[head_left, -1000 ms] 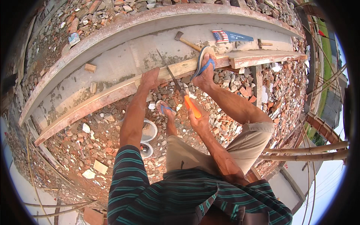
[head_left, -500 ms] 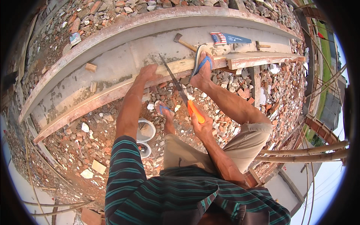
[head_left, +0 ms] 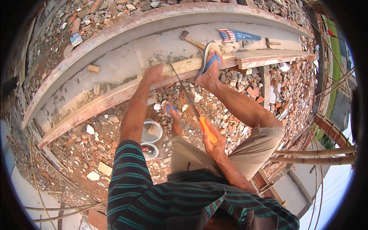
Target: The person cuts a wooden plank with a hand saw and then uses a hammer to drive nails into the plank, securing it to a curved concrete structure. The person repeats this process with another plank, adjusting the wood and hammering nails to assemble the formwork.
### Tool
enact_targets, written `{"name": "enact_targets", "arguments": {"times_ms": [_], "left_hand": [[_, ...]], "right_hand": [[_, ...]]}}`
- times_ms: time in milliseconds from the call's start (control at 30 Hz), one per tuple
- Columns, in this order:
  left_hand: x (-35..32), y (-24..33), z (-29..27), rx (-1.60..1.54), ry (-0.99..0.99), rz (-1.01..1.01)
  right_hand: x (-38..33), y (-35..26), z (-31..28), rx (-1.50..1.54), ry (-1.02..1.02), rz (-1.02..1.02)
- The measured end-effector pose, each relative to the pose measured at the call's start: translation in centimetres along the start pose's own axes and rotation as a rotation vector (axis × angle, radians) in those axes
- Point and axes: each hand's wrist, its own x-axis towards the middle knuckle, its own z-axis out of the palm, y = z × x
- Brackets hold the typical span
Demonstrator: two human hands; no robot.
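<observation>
Saw [head_left: 191, 101] higher now — one plank [head_left: 115, 97]

Concrete beam [head_left: 126, 57]: hammer [head_left: 190, 39], boxed saw [head_left: 238, 36], plank [head_left: 115, 97].

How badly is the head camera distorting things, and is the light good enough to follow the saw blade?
Head view: strong fisheye, so the plank and the concrete beam bow into arcs, with a black rim around the frame; bright, even daylight, no glare; the saw in the right hand is sharp though thin; the left hand on the plank is clear.
</observation>
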Motion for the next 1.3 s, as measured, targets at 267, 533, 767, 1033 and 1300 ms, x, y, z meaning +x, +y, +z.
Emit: {"name": "enact_targets", "arguments": {"times_ms": [267, 533, 767, 1033, 1300], "left_hand": [[0.2, -0.1, 0.1, -0.02, -0.071, 0.017], [0.1, 0.8, -0.5, 0.037, -0.03, -0.008], [0.7, 0.0, 0.1, 0.012, -0.074, 0.013], [0.3, 0.2, -0.2, -0.016, -0.021, 0.021], [0.6, 0.0, -0.6, -0.017, -0.047, -0.05]], "right_hand": [[11.5, 4.3, 8.6, 0.008, -0.04, 0.19], [9.4, 3.8, 7.5, 0.034, 0.052, 0.168], [0.5, 1.1, 3.2, -0.035, -0.009, 0.022], [13.6, 4.2, 10.2, -0.057, -0.048, 0.259], [-2.6, -0.4, 0.2, 0.074, -0.041, 0.156]]}}
